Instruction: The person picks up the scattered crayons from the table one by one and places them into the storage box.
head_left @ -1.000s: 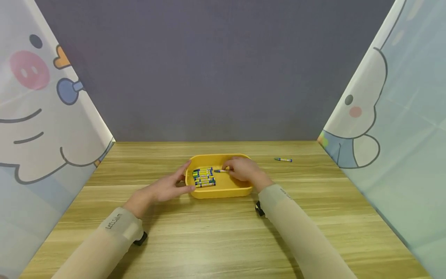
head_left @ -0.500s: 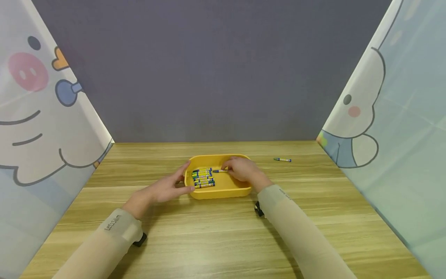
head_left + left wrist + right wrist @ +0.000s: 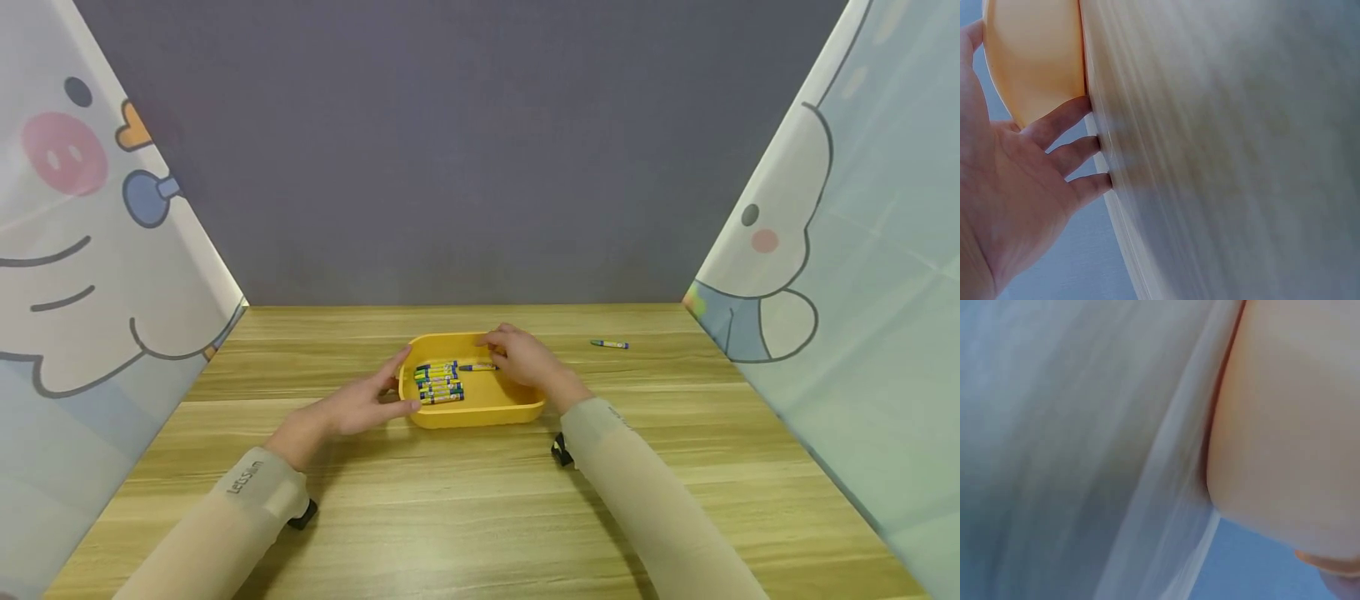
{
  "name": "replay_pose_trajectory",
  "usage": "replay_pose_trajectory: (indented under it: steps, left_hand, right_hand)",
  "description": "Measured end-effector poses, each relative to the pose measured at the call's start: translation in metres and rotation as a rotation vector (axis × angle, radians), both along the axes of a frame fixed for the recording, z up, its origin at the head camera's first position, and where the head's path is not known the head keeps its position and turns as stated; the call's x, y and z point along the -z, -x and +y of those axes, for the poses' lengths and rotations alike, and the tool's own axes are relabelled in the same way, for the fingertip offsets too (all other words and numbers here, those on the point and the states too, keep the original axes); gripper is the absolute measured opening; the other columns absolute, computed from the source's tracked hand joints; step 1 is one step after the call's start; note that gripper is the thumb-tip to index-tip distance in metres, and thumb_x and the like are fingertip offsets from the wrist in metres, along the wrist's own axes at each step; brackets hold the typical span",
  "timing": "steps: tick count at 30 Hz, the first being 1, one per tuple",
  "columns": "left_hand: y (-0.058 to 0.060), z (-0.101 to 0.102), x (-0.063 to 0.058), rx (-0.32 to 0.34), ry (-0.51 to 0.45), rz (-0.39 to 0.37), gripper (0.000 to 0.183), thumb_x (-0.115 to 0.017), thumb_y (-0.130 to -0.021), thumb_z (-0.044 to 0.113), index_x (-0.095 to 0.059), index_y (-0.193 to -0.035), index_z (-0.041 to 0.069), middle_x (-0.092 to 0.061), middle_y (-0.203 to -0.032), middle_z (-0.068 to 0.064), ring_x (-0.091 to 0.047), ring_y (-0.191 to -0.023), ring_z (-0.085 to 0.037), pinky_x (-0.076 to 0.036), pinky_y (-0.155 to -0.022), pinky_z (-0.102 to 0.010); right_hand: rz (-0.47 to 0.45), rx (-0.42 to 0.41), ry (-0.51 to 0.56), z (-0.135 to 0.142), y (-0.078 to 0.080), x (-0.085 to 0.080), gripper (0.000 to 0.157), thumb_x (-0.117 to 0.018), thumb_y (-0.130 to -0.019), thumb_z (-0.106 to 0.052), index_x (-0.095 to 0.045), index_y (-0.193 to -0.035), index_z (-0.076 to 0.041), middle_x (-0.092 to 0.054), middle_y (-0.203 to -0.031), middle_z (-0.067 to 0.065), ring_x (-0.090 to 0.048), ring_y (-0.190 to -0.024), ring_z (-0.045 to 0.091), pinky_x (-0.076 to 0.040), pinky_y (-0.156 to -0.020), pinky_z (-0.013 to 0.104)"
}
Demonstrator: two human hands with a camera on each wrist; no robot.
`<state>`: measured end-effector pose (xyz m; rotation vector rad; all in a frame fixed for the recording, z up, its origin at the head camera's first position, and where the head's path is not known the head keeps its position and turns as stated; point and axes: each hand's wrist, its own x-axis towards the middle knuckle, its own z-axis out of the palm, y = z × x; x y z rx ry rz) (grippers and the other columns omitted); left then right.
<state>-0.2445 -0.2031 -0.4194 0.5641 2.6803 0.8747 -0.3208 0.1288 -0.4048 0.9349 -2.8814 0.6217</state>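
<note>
A yellow tray point(image 3: 480, 415) sits on the wooden table in the head view. Several crayons point(image 3: 439, 382) lie side by side in its left part, and a single dark-tipped crayon point(image 3: 478, 367) lies to their right. My left hand point(image 3: 362, 403) rests against the tray's left end with thumb and forefinger spread. In the left wrist view the left hand's other fingertips point(image 3: 1079, 150) touch the tabletop. My right hand point(image 3: 525, 357) hovers over the tray's right part with loosely bent fingers, holding nothing. The right wrist view shows mainly the tray wall point(image 3: 1285, 425).
One green-tipped crayon point(image 3: 610, 344) lies on the table point(image 3: 435, 508) to the right of the tray. A dark grey panel point(image 3: 465, 150) stands behind the table. Cartoon-printed sheets point(image 3: 870, 333) flank both sides.
My right hand has let go of the single crayon and lifted slightly, leaving it on the tray's bottom. The left hand has stayed in place.
</note>
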Motion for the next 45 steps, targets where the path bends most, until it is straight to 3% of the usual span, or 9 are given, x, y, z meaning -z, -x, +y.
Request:
replay_pose_trajectory:
  steps: [5,8,11,15,21,26,31,40,45]
  left_hand:
    - [-0.001,0.001,0.0,0.005,-0.001,0.0,0.107,-0.061,-0.103,0.072,0.005,-0.178,0.032,-0.057,-0.162,-0.021,-0.055,-0.15,-0.045,-0.04,-0.124,-0.069]
    - [0.0,0.001,0.0,0.006,-0.004,-0.002,0.107,-0.061,-0.103,0.072,0.005,-0.178,0.034,-0.056,-0.163,-0.021,-0.055,-0.151,-0.044,-0.039,-0.125,-0.069]
    - [0.0,0.001,0.0,0.005,-0.005,0.0,0.107,-0.061,-0.103,0.072,0.005,-0.178,0.034,-0.057,-0.163,-0.021,-0.055,-0.151,-0.044,-0.039,-0.126,-0.068]
    - [0.001,0.0,0.001,0.002,-0.001,0.003,0.107,-0.062,-0.103,0.071,0.005,-0.178,0.034,-0.058,-0.161,-0.02,-0.055,-0.15,-0.044,-0.039,-0.126,-0.068]
    - [0.0,0.0,0.001,0.001,0.003,-0.002,0.108,-0.061,-0.103,0.073,0.005,-0.178,0.033,-0.059,-0.161,-0.019,-0.056,-0.15,-0.043,-0.04,-0.125,-0.068]
    - [0.0,-0.001,0.0,0.0,-0.002,0.001,0.107,-0.062,-0.103,0.072,0.004,-0.178,0.033,-0.059,-0.161,-0.02,-0.055,-0.15,-0.043,-0.04,-0.125,-0.068]
    - [0.0,0.0,0.0,0.003,-0.008,0.005,0.107,-0.062,-0.103,0.072,0.003,-0.178,0.033,-0.059,-0.161,-0.019,-0.056,-0.15,-0.043,-0.04,-0.125,-0.068]
    - [0.001,0.0,0.002,0.004,-0.014,-0.003,0.107,-0.061,-0.103,0.072,0.004,-0.178,0.034,-0.057,-0.163,-0.02,-0.054,-0.151,-0.043,-0.04,-0.125,-0.068]
    - [0.002,-0.001,0.002,0.003,-0.006,-0.002,0.106,-0.06,-0.103,0.073,0.006,-0.178,0.037,-0.055,-0.164,-0.021,-0.053,-0.152,-0.043,-0.04,-0.125,-0.069]
  right_hand:
    - [0.019,0.071,0.289,0.01,-0.003,-0.004,0.032,-0.061,-0.113,-0.011,-0.073,-0.142,-0.011,-0.07,-0.121,0.011,-0.065,-0.095,0.021,-0.057,-0.082,0.035]
    - [0.042,0.099,0.376,0.026,-0.003,-0.01,0.03,-0.063,-0.112,-0.013,-0.074,-0.141,-0.01,-0.071,-0.12,0.014,-0.068,-0.093,0.026,-0.056,-0.077,0.034]
    - [0.051,0.141,0.371,0.051,0.002,-0.016,0.03,-0.063,-0.113,-0.017,-0.074,-0.14,-0.01,-0.07,-0.123,0.016,-0.067,-0.094,0.028,-0.054,-0.073,0.033]
    - [0.002,0.22,0.285,0.095,0.012,-0.02,0.032,-0.061,-0.114,-0.017,-0.072,-0.142,-0.007,-0.064,-0.132,0.021,-0.062,-0.094,0.03,-0.052,-0.074,0.035]
    - [-0.098,0.288,0.093,0.163,0.019,-0.012,0.036,-0.063,-0.11,-0.01,-0.067,-0.144,0.002,-0.059,-0.14,0.034,-0.065,-0.11,0.048,-0.058,-0.091,0.059]
    - [-0.155,0.318,0.025,0.2,0.021,-0.002,0.038,-0.064,-0.108,-0.006,-0.067,-0.145,0.003,-0.057,-0.143,0.039,-0.058,-0.13,0.059,-0.051,-0.107,0.072]
    - [-0.151,0.308,0.009,0.22,0.025,0.004,0.038,-0.067,-0.106,-0.005,-0.068,-0.144,0.002,-0.06,-0.144,0.04,-0.055,-0.134,0.06,-0.047,-0.111,0.075]
    - [-0.193,0.301,0.09,0.229,0.025,0.012,0.034,-0.068,-0.108,-0.009,-0.071,-0.139,0.004,-0.069,-0.135,0.033,-0.059,-0.134,0.057,-0.045,-0.116,0.073]
    - [-0.187,0.318,0.111,0.23,0.029,0.016,0.031,-0.07,-0.107,-0.01,-0.073,-0.135,0.003,-0.073,-0.123,0.029,-0.066,-0.123,0.052,-0.05,-0.11,0.069]
